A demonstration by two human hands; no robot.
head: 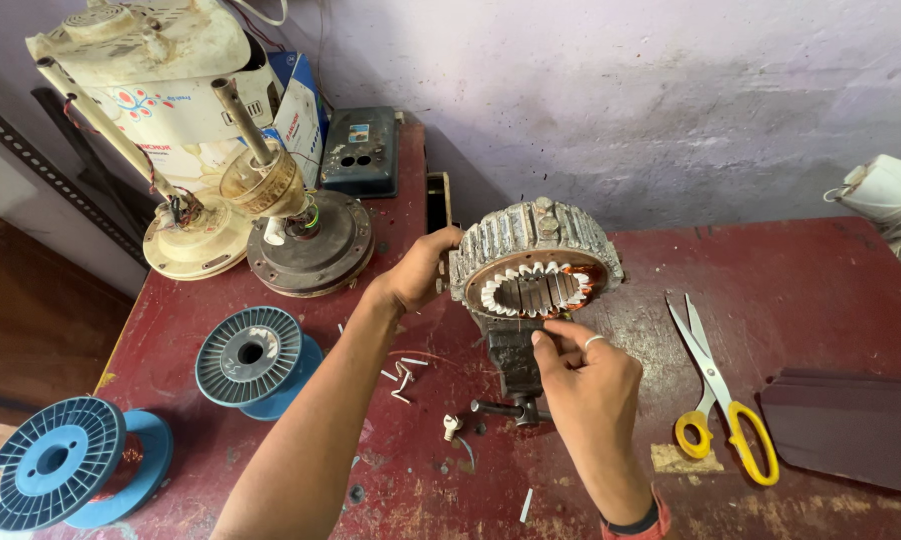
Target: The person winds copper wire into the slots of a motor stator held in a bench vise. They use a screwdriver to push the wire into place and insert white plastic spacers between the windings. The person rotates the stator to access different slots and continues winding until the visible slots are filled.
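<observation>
A round ribbed motor stator point(536, 252) with copper windings and white slot liners sits clamped in a small dark bench vise point(512, 365) on the dark red table point(801, 280). My left hand point(421, 272) grips the stator's left outer rim. Pinched fingers of my right hand point(583, 372) touch the lower inner edge of the stator at the white liners; what they pinch is too small to tell. A ring shows on one finger.
Yellow-handled scissors point(721, 400) lie right of the vise, beside dark sheets point(851, 425). Two blue empty wire spools point(253, 358) point(66, 462) rest at left. Dismantled fan motors point(306, 235) and a cream fan housing point(151, 60) stand at the back left. Small white scraps litter the table.
</observation>
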